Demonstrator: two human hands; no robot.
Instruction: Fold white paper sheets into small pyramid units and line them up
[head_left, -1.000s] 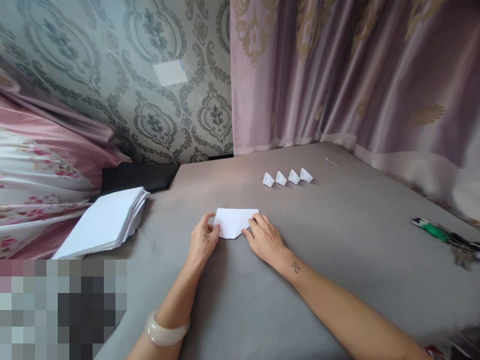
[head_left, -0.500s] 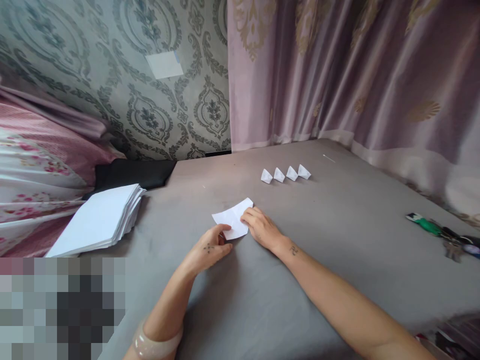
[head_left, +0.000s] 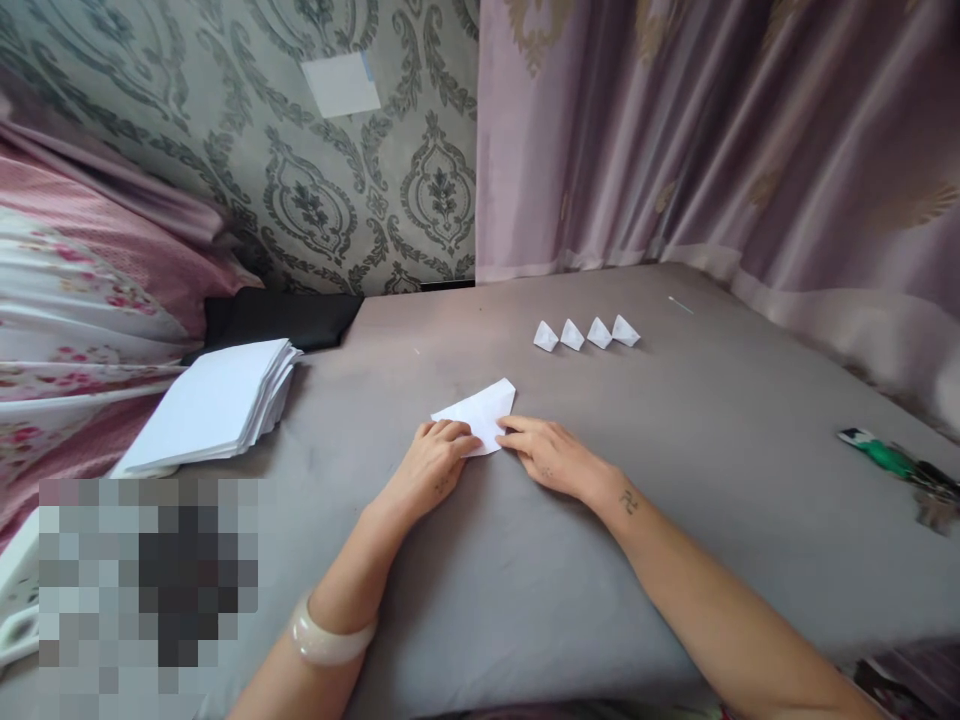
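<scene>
A small white sheet of paper (head_left: 486,405) lies on the grey cloth in front of me, with its far corner pointing up and to the right. My left hand (head_left: 433,462) is closed on its near left part, fingers curled over the edge and thumb on the paper. At the right edge, my right hand (head_left: 551,455) pinches the paper between thumb and fingers. Beyond them stands a row of several small folded paper shapes, one of them a pointed white paper piece (head_left: 572,334).
On the left a stack of white paper (head_left: 214,405) lies by a black folded item (head_left: 281,320). Keys with a green tag (head_left: 881,455) rest at the far right. A thin white stick (head_left: 680,304) lies near the curtain (head_left: 592,150). A pixelated patch covers the lower left.
My left hand has turned over, its fingers now curled onto the paper's near edge. My right hand has slid down the right edge. The view has tilted slightly downward.
</scene>
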